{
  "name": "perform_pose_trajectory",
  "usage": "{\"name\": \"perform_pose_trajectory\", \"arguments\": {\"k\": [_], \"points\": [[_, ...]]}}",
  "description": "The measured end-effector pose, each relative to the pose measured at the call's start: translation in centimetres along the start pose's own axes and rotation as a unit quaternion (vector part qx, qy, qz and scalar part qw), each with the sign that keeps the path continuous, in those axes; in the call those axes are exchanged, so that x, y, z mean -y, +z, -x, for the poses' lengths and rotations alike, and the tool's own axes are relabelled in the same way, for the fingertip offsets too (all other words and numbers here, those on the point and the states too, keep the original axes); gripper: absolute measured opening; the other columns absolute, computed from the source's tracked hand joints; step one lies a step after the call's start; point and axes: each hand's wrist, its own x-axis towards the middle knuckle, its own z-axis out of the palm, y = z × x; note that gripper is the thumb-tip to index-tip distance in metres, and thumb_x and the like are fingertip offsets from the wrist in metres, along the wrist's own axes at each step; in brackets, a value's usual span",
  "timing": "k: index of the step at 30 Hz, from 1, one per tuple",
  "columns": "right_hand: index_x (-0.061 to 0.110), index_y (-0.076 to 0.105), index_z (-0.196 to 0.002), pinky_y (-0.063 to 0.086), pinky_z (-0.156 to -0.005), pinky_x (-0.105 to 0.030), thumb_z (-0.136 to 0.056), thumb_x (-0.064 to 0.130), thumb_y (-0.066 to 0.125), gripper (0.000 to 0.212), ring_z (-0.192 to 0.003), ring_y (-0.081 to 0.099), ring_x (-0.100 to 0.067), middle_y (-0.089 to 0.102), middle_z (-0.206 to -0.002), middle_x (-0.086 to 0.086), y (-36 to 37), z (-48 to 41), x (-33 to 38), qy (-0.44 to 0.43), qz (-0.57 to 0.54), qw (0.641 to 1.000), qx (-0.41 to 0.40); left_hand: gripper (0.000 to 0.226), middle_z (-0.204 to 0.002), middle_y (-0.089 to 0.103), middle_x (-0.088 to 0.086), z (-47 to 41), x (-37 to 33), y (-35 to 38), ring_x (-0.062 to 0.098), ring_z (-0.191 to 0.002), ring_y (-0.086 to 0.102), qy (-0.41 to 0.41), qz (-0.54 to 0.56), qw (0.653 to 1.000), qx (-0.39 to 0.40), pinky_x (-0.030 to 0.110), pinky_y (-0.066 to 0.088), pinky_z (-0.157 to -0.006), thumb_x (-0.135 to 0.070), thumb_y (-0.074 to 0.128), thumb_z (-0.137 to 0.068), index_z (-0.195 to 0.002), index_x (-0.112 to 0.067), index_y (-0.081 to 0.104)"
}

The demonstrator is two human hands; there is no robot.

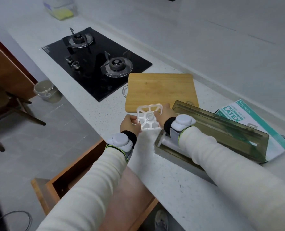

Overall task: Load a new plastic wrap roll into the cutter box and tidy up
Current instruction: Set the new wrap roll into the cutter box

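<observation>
A white square plastic end cap [148, 117] with spokes and a round hub is held above the counter between both hands. My left hand [129, 124] pinches its left edge and my right hand [165, 112] grips its right edge. The smoky translucent cutter box [210, 135] lies on the counter to the right with its lid folded open toward the back. A plastic wrap roll [169, 142] lies inside the box, mostly hidden under my right forearm.
A wooden cutting board [160, 90] lies just beyond the hands. The black gas hob [95, 64] is farther left. A latex glove box [248, 120] sits behind the cutter box. An open drawer [71, 172] juts out below the counter edge. A bin [46, 91] stands on the floor.
</observation>
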Motion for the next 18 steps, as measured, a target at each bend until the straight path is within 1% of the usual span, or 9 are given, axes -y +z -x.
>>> {"name": "perform_pose_trajectory", "arguments": {"k": [2, 4, 5, 8, 9, 11, 13, 15, 18], "points": [[-0.002, 0.03, -0.132, 0.051, -0.08, -0.041, -0.096, 0.029, 0.042, 0.049, -0.095, 0.062, -0.035, 0.062, -0.109, -0.02, -1.2, 0.8, -1.6, 0.013, -0.002, 1.0, -0.014, 0.017, -0.086, 0.054, 0.003, 0.9, -0.8, 1.1, 0.028, -0.077, 0.059, 0.013, -0.004, 1.0, 0.02, 0.048, 0.055, -0.084, 0.001, 0.055, -0.086, -0.094, -0.013, 0.05], [0.001, 0.036, -0.129, 0.051, -0.085, -0.042, -0.096, 0.03, 0.041, 0.044, -0.097, 0.062, -0.035, 0.063, -0.111, -0.019, -2.4, 1.6, -3.2, 0.019, 0.003, 0.999, -0.026, 0.017, -0.084, 0.053, 0.003, 1.7, -1.4, 2.1, 0.027, -0.077, 0.058, 0.021, -0.007, 0.999, 0.044, 0.05, 0.055, -0.085, 0.003, 0.055, -0.085, -0.094, -0.011, 0.051], [0.002, 0.041, -0.125, 0.051, -0.085, -0.04, -0.095, 0.03, 0.042, 0.041, -0.095, 0.063, -0.034, 0.064, -0.108, -0.018, -3.0, 1.9, -4.0, 0.021, -0.001, 0.999, -0.032, 0.017, -0.084, 0.052, 0.005, 2.1, -1.6, 2.6, 0.027, -0.077, 0.057, 0.024, -0.008, 0.998, 0.057, 0.05, 0.055, -0.085, 0.003, 0.056, -0.085, -0.094, -0.01, 0.051], [0.003, 0.054, -0.111, 0.049, -0.074, -0.034, -0.092, 0.028, 0.044, 0.033, -0.089, 0.065, -0.033, 0.068, -0.097, -0.016, -4.9, 3.1, -6.8, 0.032, -0.027, 0.997, -0.059, 0.016, -0.081, 0.053, 0.004, 3.7, -2.6, 4.9, 0.028, -0.081, 0.058, 0.043, -0.026, 0.994, 0.096, 0.05, 0.054, -0.086, 0.0, 0.06, -0.083, -0.093, -0.011, 0.053], [0.002, 0.055, -0.106, 0.048, -0.072, -0.033, -0.091, 0.027, 0.045, 0.031, -0.088, 0.065, -0.032, 0.066, -0.093, -0.015, -5.3, 3.2, -7.1, 0.03, -0.034, 0.997, -0.059, 0.015, -0.079, 0.053, 0.002, 3.9, -2.7, 5.2, 0.028, -0.083, 0.059, 0.048, -0.038, 0.993, 0.098, 0.049, 0.054, -0.086, -0.003, 0.061, -0.083, -0.092, -0.012, 0.053], [0.004, 0.05, -0.098, 0.044, -0.069, -0.032, -0.091, 0.024, 0.047, 0.021, -0.085, 0.062, -0.03, 0.059, -0.089, -0.012, -6.4, 4.1, -8.6, 0.036, -0.05, 0.996, -0.066, 0.013, -0.074, 0.053, -0.002, 4.9, -3.3, 6.4, 0.027, -0.083, 0.06, 0.068, -0.063, 0.989, 0.113, 0.047, 0.054, -0.087, -0.005, 0.061, -0.083, -0.09, -0.012, 0.053], [0.007, 0.046, -0.101, 0.043, -0.069, -0.033, -0.091, 0.02, 0.047, 0.017, -0.083, 0.058, -0.028, 0.056, -0.089, -0.011, -7.6, 5.2, -10.1, 0.048, -0.071, 0.993, -0.078, 0.014, -0.072, 0.052, -0.002, 6.2, -3.8, 7.7, 0.031, -0.085, 0.062, 0.082, -0.066, 0.984, 0.141, 0.047, 0.054, -0.088, -0.001, 0.058, -0.084, -0.091, -0.012, 0.054], [0.007, 0.048, -0.102, 0.042, -0.068, -0.032, -0.09, 0.017, 0.047, 0.016, -0.08, 0.055, -0.026, 0.054, -0.086, -0.011, -8.8, 6.3, -11.7, 0.057, -0.077, 0.991, -0.094, 0.014, -0.079, 0.055, 0.002, 7.5, -4.4, 9.2, 0.036, -0.092, 0.065, 0.095, -0.074, 0.978, 0.17, 0.046, 0.055, -0.087, -0.001, 0.059, -0.084, -0.092, -0.012, 0.055], [0.004, 0.048, -0.107, 0.041, -0.061, -0.028, -0.091, 0.014, 0.044, 0.019, -0.076, 0.053, -0.025, 0.055, -0.088, -0.012, -10.4, 8.1, -14.0, 0.068, -0.077, 0.989, -0.108, 0.012, -0.085, 0.06, 0.004, 9.3, -5.1, 11.3, 0.028, -0.087, 0.066, 0.118, -0.104, 0.968, 0.196, 0.034, 0.058, -0.077, -0.005, 0.062, -0.085, -0.097, -0.008, 0.059]]}}
